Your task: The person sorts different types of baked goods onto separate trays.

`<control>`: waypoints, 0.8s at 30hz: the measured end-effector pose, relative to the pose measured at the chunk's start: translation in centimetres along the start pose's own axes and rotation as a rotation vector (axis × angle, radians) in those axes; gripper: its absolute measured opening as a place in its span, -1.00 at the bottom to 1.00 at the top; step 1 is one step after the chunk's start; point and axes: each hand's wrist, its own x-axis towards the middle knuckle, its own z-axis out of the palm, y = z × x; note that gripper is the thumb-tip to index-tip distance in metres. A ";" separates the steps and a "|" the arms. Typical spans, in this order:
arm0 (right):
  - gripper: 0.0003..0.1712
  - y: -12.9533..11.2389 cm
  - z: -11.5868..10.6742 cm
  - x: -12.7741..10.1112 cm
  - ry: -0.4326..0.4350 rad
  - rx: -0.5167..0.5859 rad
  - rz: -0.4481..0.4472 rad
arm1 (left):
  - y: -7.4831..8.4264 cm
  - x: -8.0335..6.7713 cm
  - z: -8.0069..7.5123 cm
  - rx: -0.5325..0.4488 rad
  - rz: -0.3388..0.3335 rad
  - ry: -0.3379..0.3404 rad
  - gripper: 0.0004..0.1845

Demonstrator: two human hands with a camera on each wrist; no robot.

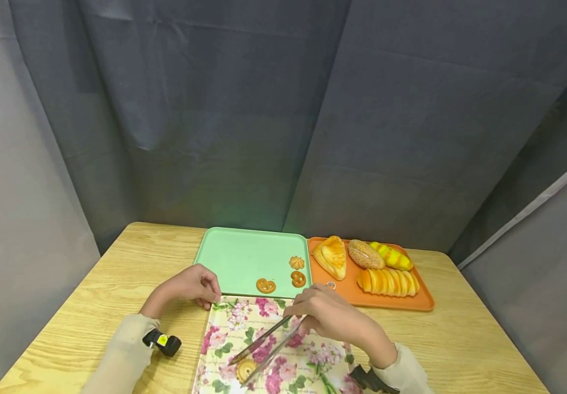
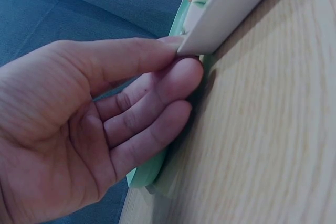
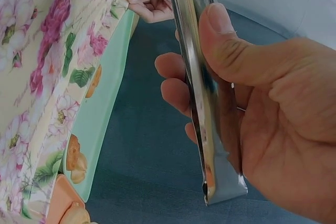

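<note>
A flower-printed tray (image 1: 322, 358) lies at the front of the table. My left hand (image 1: 197, 285) pinches its far left corner between thumb and fingertips; the left wrist view shows the tray's white side wall (image 2: 231, 14) there. Metal tongs (image 1: 261, 340) are in my right hand (image 1: 329, 314), thumb on one arm and fingers on the other. The tongs point down and to the left, spread apart, with their tips on either side of a round cookie (image 1: 246, 369) on the flowered surface. In the right wrist view the tongs (image 3: 197, 77) show their hinge end.
Behind stands a green tray (image 1: 244, 257) with two pretzels (image 1: 266, 285) and a swirled cookie (image 1: 297, 262). Right of it, an orange tray (image 1: 349, 295) bears a triangular pastry (image 1: 331, 257), a seeded bun (image 1: 366, 254), a yellow-green roll (image 1: 391, 257) and a ridged loaf (image 1: 389, 282).
</note>
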 end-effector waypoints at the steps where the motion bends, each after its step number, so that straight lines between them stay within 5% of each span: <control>1: -0.56 0.0 0.0 0.0 0.003 -0.001 0.002 | 0.0 0.0 0.0 0.001 -0.001 0.000 -0.89; 12: -0.61 0.6 -0.5 -0.5 0.038 0.002 0.087 | -0.2 0.2 0.0 0.012 -0.011 -0.005 -0.90; 24: -0.58 0.9 -1.0 -0.7 0.192 -0.080 0.120 | -0.2 0.2 0.1 0.011 -0.022 0.001 -0.91</control>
